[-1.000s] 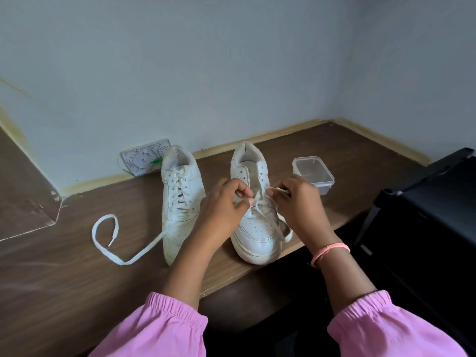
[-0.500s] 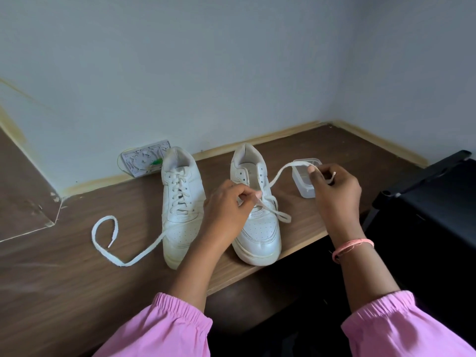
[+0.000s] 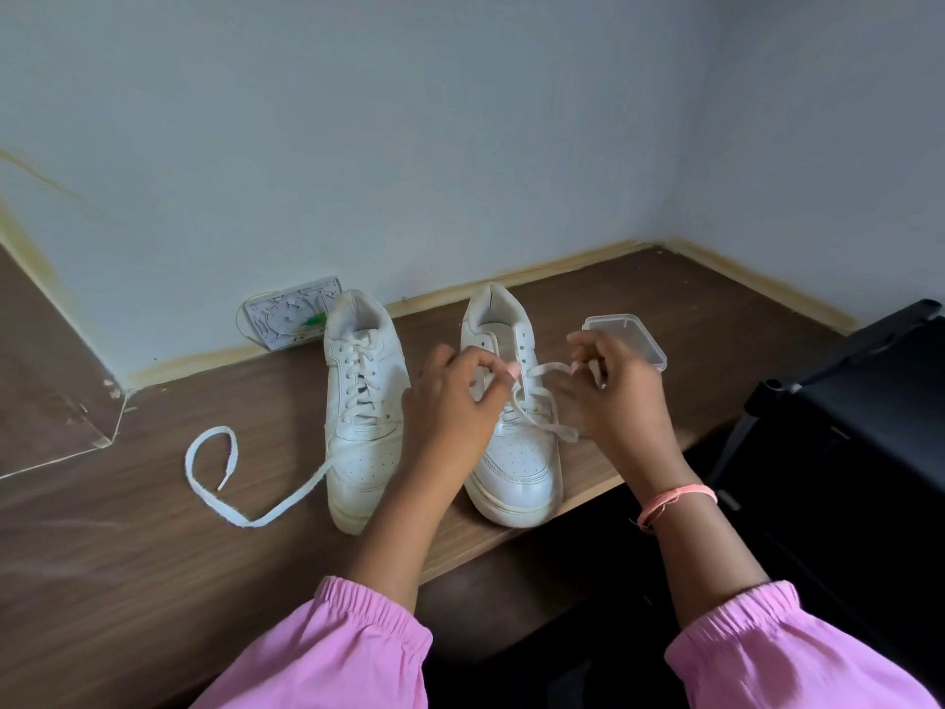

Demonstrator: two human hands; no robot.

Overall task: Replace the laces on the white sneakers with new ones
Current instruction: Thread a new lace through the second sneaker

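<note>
Working the lace: your hands are both over the right-hand sneaker [image 3: 511, 401], and a lace [image 3: 544, 370] bridges the gap between them above the tongue.
Left hand: your left hand [image 3: 455, 401] pinches one side of that lace at the fingertips [image 3: 511, 372], right above the eyelet rows. Held that close, you can steer the strand into a hole, I'd say.
Right hand: your right hand [image 3: 613, 396] has fingers curled round the other part of the strand, lifted clear of the shoe. That looks like you're taking up slack so the lace runs straight.
Loose tail: another stretch of the lace crosses the lower eyelets and its end [image 3: 567, 433] lies off the shoe's right side, just by your right palm.
Progress: only the lower eyelets of this sneaker look threaded; the upper holes show bare. Midway on this shoe, by my reckoning.
Other sneaker: the left-hand sneaker [image 3: 365, 401] stands parallel, laced up its front, toe toward you.
Spare lace: a white lace [image 3: 225, 483] curls on the wooden desk [image 3: 128, 580] and runs to that shoe's toe. Old or new, I cannot tell.
Bystanders: a clear plastic box [image 3: 626, 337] sits behind your right hand, and a white card [image 3: 286, 319] leans at the wall.
Watch for: an uneven pull leaving one end short.
</note>
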